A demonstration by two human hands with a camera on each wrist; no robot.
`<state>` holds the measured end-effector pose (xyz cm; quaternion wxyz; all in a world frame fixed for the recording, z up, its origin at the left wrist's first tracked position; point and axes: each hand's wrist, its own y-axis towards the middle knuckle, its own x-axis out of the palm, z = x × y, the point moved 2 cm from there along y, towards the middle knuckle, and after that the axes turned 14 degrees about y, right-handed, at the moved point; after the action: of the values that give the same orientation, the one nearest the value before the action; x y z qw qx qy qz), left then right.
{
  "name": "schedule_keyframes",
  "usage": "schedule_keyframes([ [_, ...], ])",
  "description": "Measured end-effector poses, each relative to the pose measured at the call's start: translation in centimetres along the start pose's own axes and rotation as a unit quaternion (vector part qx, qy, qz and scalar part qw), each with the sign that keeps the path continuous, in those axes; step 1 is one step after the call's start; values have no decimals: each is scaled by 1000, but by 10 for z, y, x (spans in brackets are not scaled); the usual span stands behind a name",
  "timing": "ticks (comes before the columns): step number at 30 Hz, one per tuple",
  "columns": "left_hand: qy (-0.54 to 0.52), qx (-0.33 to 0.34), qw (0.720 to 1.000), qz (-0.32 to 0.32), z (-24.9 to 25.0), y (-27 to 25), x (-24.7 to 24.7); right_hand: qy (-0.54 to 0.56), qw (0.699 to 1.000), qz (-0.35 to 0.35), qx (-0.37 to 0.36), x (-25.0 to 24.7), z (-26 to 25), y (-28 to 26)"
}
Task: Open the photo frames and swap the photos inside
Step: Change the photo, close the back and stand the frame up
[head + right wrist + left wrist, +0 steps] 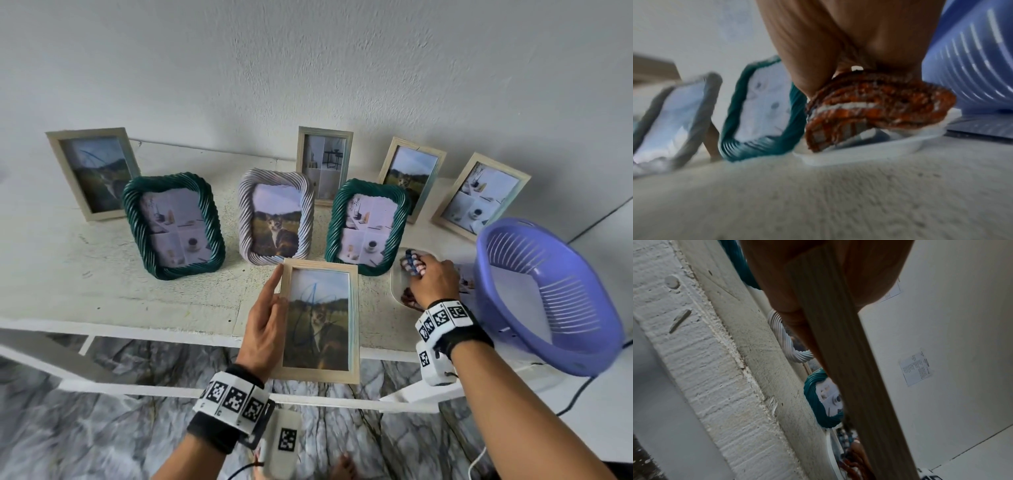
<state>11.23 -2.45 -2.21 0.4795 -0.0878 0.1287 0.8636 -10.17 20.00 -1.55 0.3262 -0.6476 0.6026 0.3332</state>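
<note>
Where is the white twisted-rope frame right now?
In the head view the white twisted-rope frame stands upright mid-table between two green rope frames, just behind the wooden frame that the left hand holds.

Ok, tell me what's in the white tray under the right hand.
The right hand grips a bundle of orange-and-white patterned pieces over the white tray; bluish ones show past the fingers. The hand covers the rest.

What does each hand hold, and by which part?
The left hand holds the wooden frame by its left long edge. The right hand grips a bundle of patterned cloth over the white tray.
</note>
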Motion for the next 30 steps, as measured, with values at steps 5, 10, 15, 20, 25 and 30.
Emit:
schedule_keyframes([
  [5, -11, -7, 1000, -2, -2, 3, -1, 119, 983, 97, -99, -33, -20, -37],
  [10, 3, 6, 1000, -14, 9, 2, -2, 149, 947, 34, -282, -39, -65, -102],
  [15, -3, 3, 999, -39, 14, 5, 2, 1, 938, -41, -344, -3, -96, -125],
  [20, -1, 34, 999, -26, 18, 10, 1, 29, 934, -86, -347, 14, -112, -137],
  [25, -2, 11, 1000, -2, 9, 13, -8, -23, 899, -175, -401, 3, -97, -156],
  [30, 18, 41, 999, 4, 12, 12, -6, -93, 916, -85, -381, -7, -101, -129],
])
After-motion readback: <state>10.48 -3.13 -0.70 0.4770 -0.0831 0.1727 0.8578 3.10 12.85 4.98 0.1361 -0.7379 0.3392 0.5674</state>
